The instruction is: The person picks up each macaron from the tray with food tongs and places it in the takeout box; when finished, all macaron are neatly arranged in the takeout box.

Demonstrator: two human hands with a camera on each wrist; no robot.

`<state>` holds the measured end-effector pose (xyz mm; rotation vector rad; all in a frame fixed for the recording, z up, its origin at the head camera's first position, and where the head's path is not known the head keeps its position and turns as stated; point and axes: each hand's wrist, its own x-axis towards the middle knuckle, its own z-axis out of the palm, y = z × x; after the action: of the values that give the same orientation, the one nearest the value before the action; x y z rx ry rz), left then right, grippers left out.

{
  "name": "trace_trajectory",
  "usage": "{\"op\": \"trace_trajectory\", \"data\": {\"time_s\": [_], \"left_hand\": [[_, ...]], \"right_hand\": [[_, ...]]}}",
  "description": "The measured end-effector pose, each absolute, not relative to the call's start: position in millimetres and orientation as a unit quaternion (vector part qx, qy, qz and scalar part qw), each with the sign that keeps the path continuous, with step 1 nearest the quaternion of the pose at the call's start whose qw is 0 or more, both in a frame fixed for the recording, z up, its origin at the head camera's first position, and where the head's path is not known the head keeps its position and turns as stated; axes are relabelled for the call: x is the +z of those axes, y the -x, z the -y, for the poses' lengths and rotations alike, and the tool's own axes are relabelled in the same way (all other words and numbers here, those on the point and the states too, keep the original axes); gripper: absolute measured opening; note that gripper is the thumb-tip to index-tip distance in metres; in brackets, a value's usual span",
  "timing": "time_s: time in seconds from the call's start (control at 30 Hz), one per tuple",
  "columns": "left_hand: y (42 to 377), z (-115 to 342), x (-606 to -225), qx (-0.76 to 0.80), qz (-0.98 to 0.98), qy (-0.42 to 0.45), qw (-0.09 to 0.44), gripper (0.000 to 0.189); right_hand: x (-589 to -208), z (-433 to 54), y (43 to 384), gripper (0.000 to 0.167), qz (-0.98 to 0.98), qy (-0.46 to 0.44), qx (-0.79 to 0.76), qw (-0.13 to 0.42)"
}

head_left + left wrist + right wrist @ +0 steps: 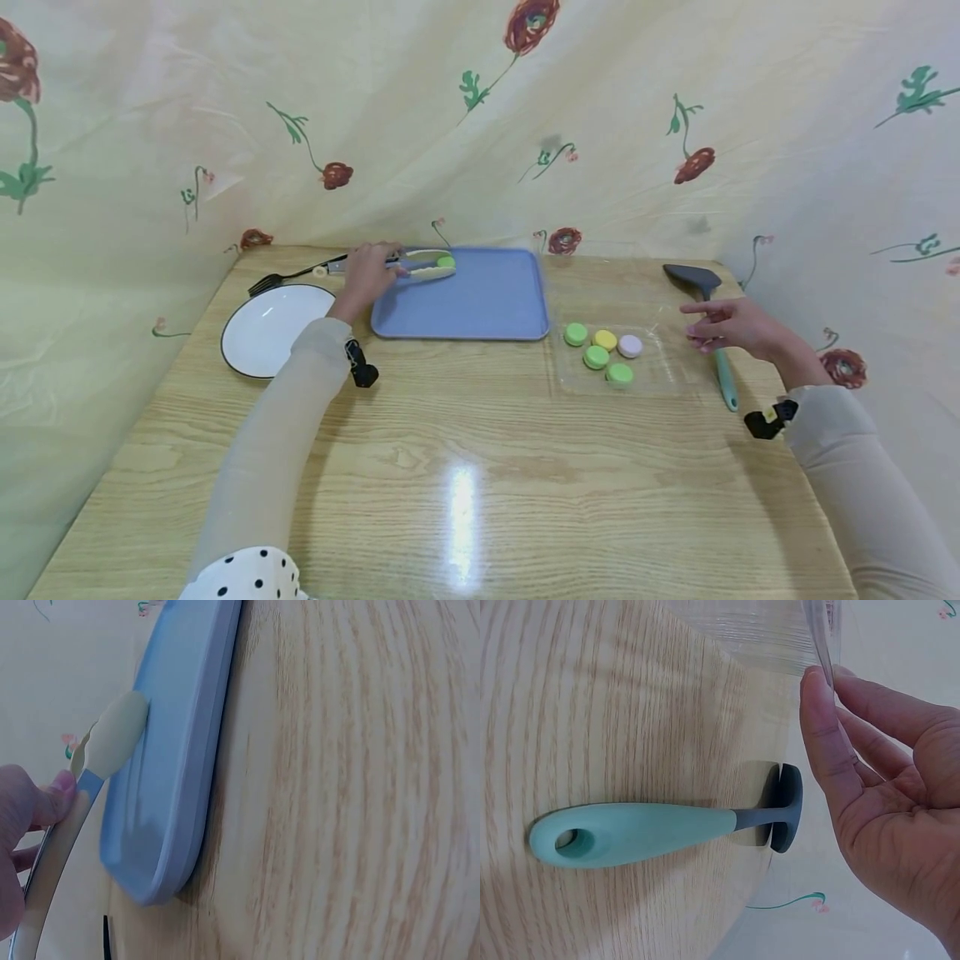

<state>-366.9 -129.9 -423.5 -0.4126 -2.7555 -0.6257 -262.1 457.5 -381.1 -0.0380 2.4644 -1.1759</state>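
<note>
My left hand (366, 279) grips a pair of tongs (431, 272) with cream tips, over the left part of a blue tray (480, 308). Between the tips is a green macaron (446, 262); whether they squeeze it I cannot tell. In the left wrist view the tips of the tongs (116, 735) hide the macaron. My right hand (738, 327) pinches the edge of a clear plastic container (821, 641) between thumb and fingers. Inside the container are several macarons: green ones (596, 357), a yellow one (604, 339) and a pale purple one (630, 346).
A white dark-rimmed plate (262, 329) lies left of the tray, with a black fork (270, 282) behind it. Beneath and beside my right hand lies a spatula (630, 832) with a mint handle and dark head. Flowered cloth (420, 125) hangs behind the wooden table (375, 467).
</note>
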Motion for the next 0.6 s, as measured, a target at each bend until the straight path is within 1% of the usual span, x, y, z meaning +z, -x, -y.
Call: {"op": "trace_trajectory", "data": {"time_s": [0.33,0.47,0.6], "left_hand": [[360.2,124.8,-423.4,-0.235,0.945,0.151,0.168,0.029],[358.6,123.3,-424.3,-0.24,0.94,0.162,0.178,0.027],[357.5,122.2,-426.6,-0.249,0.935,0.168,0.187,0.026]], "right_hand": [[-383.5,-459.8,263.2,0.062,-0.882,0.014,-0.425,0.202],[-382.9,-460.6,261.2,0.058,-0.881,0.012,-0.429,0.199],[-383.0,-460.8,260.5,0.059,-0.879,0.014,-0.434,0.198]]}}
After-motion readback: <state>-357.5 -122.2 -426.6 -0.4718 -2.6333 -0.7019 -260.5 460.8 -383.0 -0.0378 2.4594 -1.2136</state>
